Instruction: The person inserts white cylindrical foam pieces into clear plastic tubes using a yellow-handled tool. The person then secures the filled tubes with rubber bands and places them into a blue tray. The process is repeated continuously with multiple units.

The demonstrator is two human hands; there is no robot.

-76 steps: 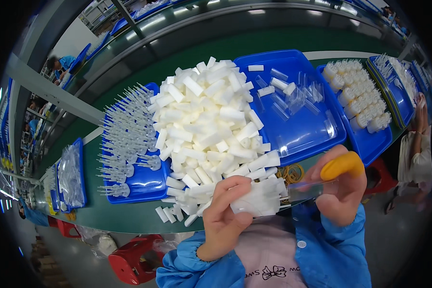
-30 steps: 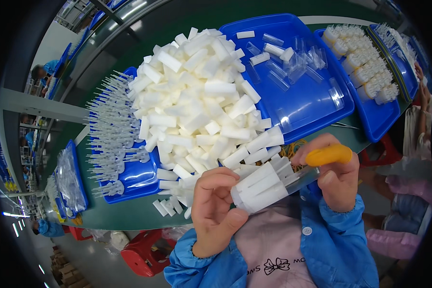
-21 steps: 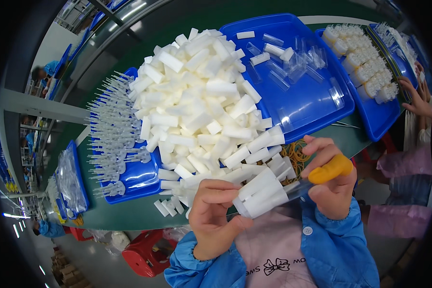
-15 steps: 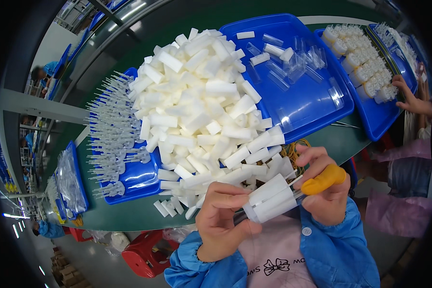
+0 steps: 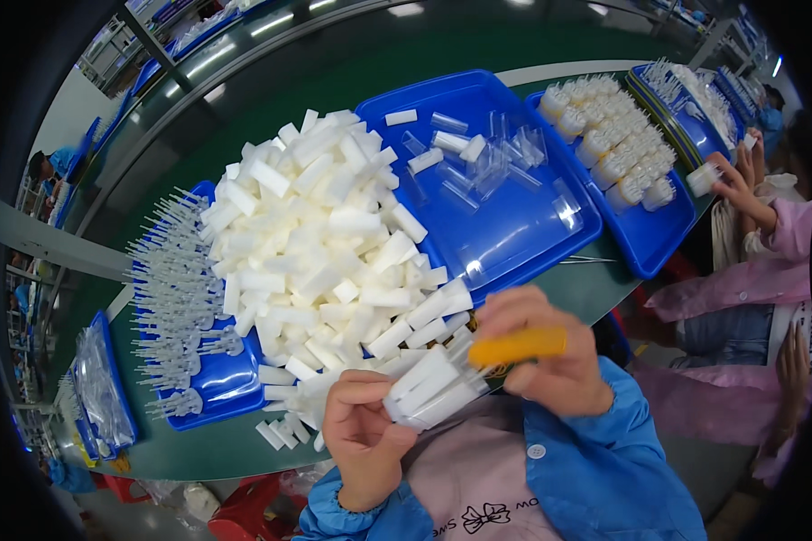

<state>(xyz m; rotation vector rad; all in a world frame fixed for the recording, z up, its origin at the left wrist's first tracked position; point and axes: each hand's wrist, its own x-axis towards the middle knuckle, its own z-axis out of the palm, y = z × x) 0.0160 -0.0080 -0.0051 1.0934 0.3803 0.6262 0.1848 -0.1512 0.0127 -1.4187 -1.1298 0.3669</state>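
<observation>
My left hand is closed round the near end of a bundle of clear tubes with white foam pieces. At the bundle's other end is my right hand, a yellow cover on one finger. Its fingers are bent together and smeared by motion; thin clear pieces show under them, but what they grip I cannot make out. Just beyond the hands rises a big heap of white foam pieces. Yellow rubber bands lie partly hidden behind the bundle and right hand.
A blue tray holds loose clear tubes and some foam pieces. Left of the heap, another blue tray carries thin-stemmed translucent parts. Banded bundles fill a tray at right, beside a co-worker's hands. Tweezers lie near the table edge.
The view has swung, so the table's things sit further left and lower. My right hand has shifted over the bundle's end, its yellow-covered finger now lying across it. The co-worker's hand has lifted a bundle.
</observation>
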